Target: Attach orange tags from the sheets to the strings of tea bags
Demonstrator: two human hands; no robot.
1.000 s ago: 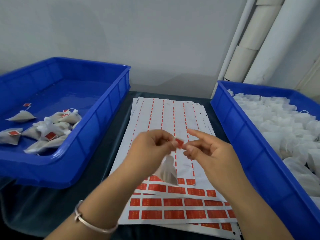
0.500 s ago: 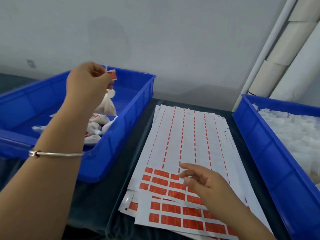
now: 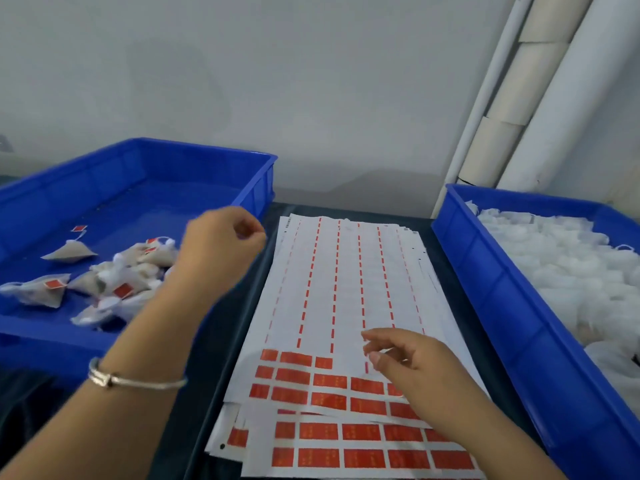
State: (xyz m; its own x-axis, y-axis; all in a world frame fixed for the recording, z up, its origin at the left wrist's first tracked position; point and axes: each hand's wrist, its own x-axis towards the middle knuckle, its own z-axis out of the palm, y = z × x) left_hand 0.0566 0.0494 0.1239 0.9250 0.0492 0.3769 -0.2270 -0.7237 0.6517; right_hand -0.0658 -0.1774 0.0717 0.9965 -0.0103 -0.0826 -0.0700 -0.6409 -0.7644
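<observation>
White sheets [image 3: 346,289] lie in a stack in the middle, with rows of orange tags [image 3: 318,431] left along their near end. My right hand [image 3: 412,365] hovers over the top sheet's tags, fingers loosely bent, holding nothing. My left hand [image 3: 221,240] is above the right edge of the left blue bin [image 3: 194,157], fingers loosely curled and empty. Several tea bags with orange tags [image 3: 114,282] lie in that bin. The right blue bin [image 3: 491,282] holds a heap of white untagged tea bags [image 3: 561,268].
A dark table surface [image 3: 221,344] shows between the bins and the sheets. White pipes [image 3: 540,88] run up the wall at the back right. A metal bracelet [image 3: 135,379] is on my left wrist.
My left hand carried the tagged tea bag over the left bin and let it go; it now moves back empty. My right hand dropped onto the sheet's orange tags.
</observation>
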